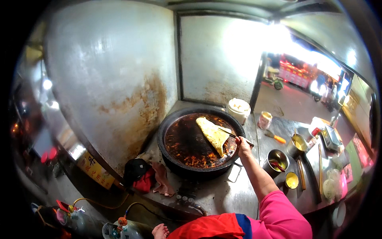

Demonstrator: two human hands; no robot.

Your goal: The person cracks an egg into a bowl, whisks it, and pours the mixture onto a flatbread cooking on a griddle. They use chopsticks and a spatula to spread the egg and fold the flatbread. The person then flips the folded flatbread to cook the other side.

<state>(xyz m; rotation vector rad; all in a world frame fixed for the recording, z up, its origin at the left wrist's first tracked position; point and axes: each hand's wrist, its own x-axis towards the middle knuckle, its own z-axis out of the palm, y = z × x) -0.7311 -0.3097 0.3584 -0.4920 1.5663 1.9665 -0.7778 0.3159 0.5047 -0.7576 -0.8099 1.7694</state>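
A large round black pan (200, 172) stands on the metal counter, its inner surface dark with oil and browned bits. On its right half lies a folded, pale yellow flatbread (212, 133). My right hand (244, 146) is at the pan's right rim, closed on a pair of dark chopsticks (250, 144), whose tips reach the flatbread's upper right part. At the bottom edge, low beside the red apron (206, 228), my left hand (160, 231) is partly in view, away from the pan; whether it holds anything cannot be told.
A white tub (239, 109) stands behind the pan. Right of it are an orange-handled brush or scraper (279, 139), metal pots (276, 162), a yellow-filled cup (292, 180) and a scale (331, 139). A black cap (136, 170) and cloths (162, 179) lie left. Gas cylinders (129, 229) stand below.
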